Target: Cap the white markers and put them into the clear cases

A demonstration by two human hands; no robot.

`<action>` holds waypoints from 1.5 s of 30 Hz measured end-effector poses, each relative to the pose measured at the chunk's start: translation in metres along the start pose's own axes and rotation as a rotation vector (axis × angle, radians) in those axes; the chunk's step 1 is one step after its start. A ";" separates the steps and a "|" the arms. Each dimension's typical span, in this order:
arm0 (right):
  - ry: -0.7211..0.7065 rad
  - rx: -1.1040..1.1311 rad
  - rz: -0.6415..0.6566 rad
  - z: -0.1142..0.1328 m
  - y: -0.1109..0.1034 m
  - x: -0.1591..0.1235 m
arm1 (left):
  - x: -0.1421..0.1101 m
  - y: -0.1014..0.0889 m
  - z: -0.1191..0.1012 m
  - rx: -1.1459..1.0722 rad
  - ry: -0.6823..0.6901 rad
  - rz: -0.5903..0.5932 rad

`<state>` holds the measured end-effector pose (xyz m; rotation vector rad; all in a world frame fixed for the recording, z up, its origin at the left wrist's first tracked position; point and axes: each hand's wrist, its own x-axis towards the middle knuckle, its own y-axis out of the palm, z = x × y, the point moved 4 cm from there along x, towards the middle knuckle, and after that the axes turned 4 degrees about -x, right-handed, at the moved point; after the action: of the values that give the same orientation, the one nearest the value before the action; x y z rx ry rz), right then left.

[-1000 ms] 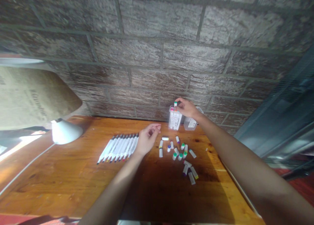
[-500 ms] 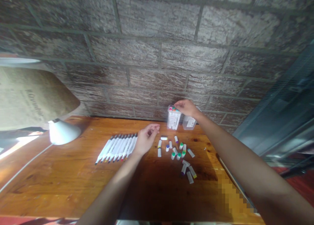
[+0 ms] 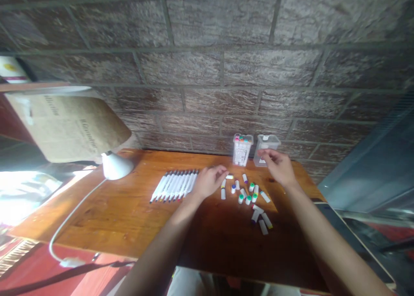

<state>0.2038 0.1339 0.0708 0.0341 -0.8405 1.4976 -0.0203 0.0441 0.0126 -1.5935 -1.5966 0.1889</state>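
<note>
My left hand (image 3: 209, 180) rests on the wooden table (image 3: 129, 218) with its fingers curled, between a row of uncapped white markers (image 3: 176, 185) and a scatter of marker caps (image 3: 249, 197). Its fingertips are close to a small white cap (image 3: 229, 176). My right hand (image 3: 278, 166) hovers over the table in front of an empty clear box (image 3: 264, 144), fingers loosely spread, holding nothing. A second clear box (image 3: 242, 148) holding capped markers stands upright by the wall.
A white desk lamp (image 3: 115, 166) with a cord trailing off the left edge sits at the back left. A brown cardboard box (image 3: 67, 126) stands beyond it. A brick wall (image 3: 207, 72) closes the far side. A glass panel (image 3: 381, 171) is on the right.
My right hand has left the marker box and come back towards me, empty. The marker it was pushing in now sits in the box. My left hand has barely moved. The view has shifted.
</note>
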 end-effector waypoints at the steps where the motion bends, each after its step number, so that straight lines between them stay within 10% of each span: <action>1: 0.029 0.029 -0.036 -0.006 -0.002 -0.016 | 0.001 -0.002 0.002 0.029 -0.005 0.003; 6: 0.151 -0.049 -0.151 -0.027 -0.012 -0.071 | 0.003 -0.039 0.024 0.198 -0.133 -0.074; 13: 0.127 -0.126 -0.158 -0.028 -0.014 -0.073 | -0.022 -0.112 0.045 0.500 -0.388 -0.003; 22: 0.112 -0.080 -0.148 -0.027 -0.011 -0.077 | -0.017 -0.073 0.012 0.780 -0.678 0.337; 45: 0.177 -0.060 -0.124 -0.029 -0.010 -0.075 | -0.012 -0.045 0.028 0.821 -0.765 0.262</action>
<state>0.2373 0.0840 0.0168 -0.0876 -0.7271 1.3371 -0.0744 0.0380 0.0180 -1.0833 -1.4953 1.5297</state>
